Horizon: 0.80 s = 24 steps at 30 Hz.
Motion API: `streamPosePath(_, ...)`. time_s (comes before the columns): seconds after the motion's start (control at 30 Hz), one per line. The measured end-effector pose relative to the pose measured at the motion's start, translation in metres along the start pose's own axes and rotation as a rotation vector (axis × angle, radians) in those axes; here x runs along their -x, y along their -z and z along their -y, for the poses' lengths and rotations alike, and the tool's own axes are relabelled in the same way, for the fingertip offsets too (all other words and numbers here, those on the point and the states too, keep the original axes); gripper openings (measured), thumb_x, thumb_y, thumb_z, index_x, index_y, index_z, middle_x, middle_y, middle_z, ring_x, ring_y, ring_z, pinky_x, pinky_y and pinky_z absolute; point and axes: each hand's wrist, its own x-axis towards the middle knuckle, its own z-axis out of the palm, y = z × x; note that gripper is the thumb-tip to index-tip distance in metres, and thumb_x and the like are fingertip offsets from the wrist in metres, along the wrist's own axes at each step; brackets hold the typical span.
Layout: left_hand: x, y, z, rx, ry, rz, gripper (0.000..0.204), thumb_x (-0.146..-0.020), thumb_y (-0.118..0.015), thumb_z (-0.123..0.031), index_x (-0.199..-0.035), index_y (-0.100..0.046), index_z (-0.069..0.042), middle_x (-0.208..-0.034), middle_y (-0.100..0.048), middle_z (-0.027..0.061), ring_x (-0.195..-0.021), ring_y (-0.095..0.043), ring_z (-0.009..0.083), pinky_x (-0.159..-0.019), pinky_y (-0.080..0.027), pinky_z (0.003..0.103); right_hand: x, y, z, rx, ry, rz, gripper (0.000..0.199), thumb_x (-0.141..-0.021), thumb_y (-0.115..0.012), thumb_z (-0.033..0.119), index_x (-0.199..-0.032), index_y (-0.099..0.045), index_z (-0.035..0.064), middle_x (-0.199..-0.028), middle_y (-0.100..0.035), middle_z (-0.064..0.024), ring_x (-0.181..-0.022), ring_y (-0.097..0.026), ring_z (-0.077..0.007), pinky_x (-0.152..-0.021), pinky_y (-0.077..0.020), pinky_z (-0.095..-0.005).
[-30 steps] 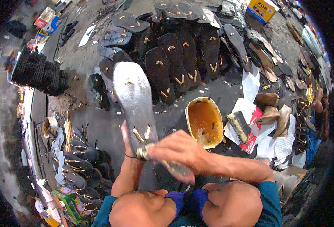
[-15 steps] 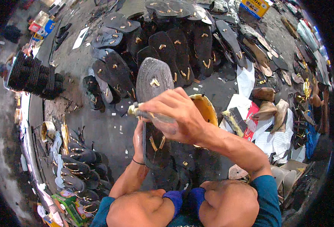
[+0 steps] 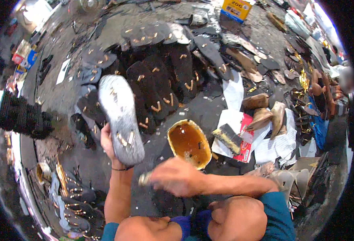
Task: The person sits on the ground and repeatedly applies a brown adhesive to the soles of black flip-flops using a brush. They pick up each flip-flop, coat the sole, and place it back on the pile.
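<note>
Head view, looking straight down at the work. Left hand (image 3: 109,143) clamped on the heel end of a grey sole (image 3: 120,117), fingers wrapped round the edge, toe pointing up and away from the grip. Big change from half a second back: dark face of the sole up then, pale grey face with small tan tabs up now, so flipped over. Also moved left, away from over the glue bowl (image 3: 189,143), which now sits in full sight just right of the grip.

Right hand (image 3: 175,176) down below the sole now, no longer on top of it, closed round a small brush (image 3: 145,178) with the pale tip poking out on the left side. Bit blurred, but fingers clearly curled on it.

Counts: one grey sole in hand, one brush, one bowl of amber glue. One striped scrub block (image 3: 227,137) further right of the bowl, on white paper (image 3: 235,91). Three tan shoe lasts (image 3: 261,108) beyond that. One yellow box (image 3: 236,9) at the far top. Dark soles (image 3: 157,80) spread on the floor above the grip: well over a dozen, too overlapped for an exact count.
</note>
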Motion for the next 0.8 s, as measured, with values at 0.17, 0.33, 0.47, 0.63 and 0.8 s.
streamPosePath(0.17, -0.098, -0.048, 0.108, -0.290, 0.304, 0.149, 0.033, -0.100, -0.052, -0.017, -0.131, -0.055, -0.005, -0.116, -0.067, 0.0084, -0.110, -0.064, 0.0205, -0.097, -0.051, 0.037, 0.028, 0.071, -0.015, 0.305, -0.394, -0.511, 0.020, -0.089, -0.073, 0.013, -0.107, -0.070, 0.0058, -0.103, -0.072, -0.0112, -0.095, -0.067, -0.0300, -0.086, -0.0493, -0.0405)
streamPosePath(0.33, -0.209, -0.074, 0.245, -0.213, 0.287, 0.116, 0.022, -0.098, -0.059, -0.008, -0.121, -0.058, -0.011, -0.104, -0.067, 0.0035, -0.088, -0.064, 0.0173, -0.078, -0.054, 0.036, 0.071, 0.091, 0.004, 0.521, -0.605, -0.644, 0.020, -0.091, -0.069, 0.008, -0.109, -0.068, 0.0005, -0.096, -0.071, -0.0132, -0.085, -0.068, -0.0241, -0.077, -0.0519, -0.0340)
streamPosePath(0.47, -0.249, -0.053, 0.262, -0.280, 0.176, -0.015, 0.017, -0.097, -0.061, -0.008, -0.114, -0.059, -0.005, -0.100, -0.065, 0.0032, -0.081, -0.060, 0.0143, -0.073, -0.051, 0.029, 0.075, 0.085, 0.003, 0.515, -0.666, -0.628, 0.020, -0.091, -0.070, 0.008, -0.110, -0.068, 0.0002, -0.092, -0.071, -0.0117, -0.080, -0.066, -0.0194, -0.073, -0.0507, -0.0321)
streamPosePath(0.63, -0.130, -0.056, 0.206, -0.659, 0.160, 0.359, 0.047, -0.097, -0.059, -0.005, -0.139, -0.046, 0.009, -0.135, -0.060, 0.0170, -0.123, -0.060, 0.0236, -0.106, -0.047, 0.033, 0.102, 0.082, -0.031, 0.462, -0.822, -0.479, 0.028, -0.090, -0.071, 0.032, -0.110, -0.073, 0.0122, -0.101, -0.073, -0.0126, -0.094, -0.066, -0.0279, -0.089, -0.0481, -0.0415)
streamPosePath(0.8, 0.005, 0.063, -0.014, -1.656, -0.376, -0.179, 0.056, -0.086, -0.062, 0.001, -0.140, -0.048, 0.003, -0.141, -0.051, 0.0229, -0.131, -0.051, 0.0348, -0.110, -0.042, 0.043, 0.049, 0.050, -0.065, 0.426, -0.713, -0.157, 0.031, -0.092, -0.067, 0.041, -0.109, -0.072, 0.0154, -0.091, -0.070, -0.0093, -0.089, -0.064, -0.0285, -0.085, -0.0483, -0.0424)
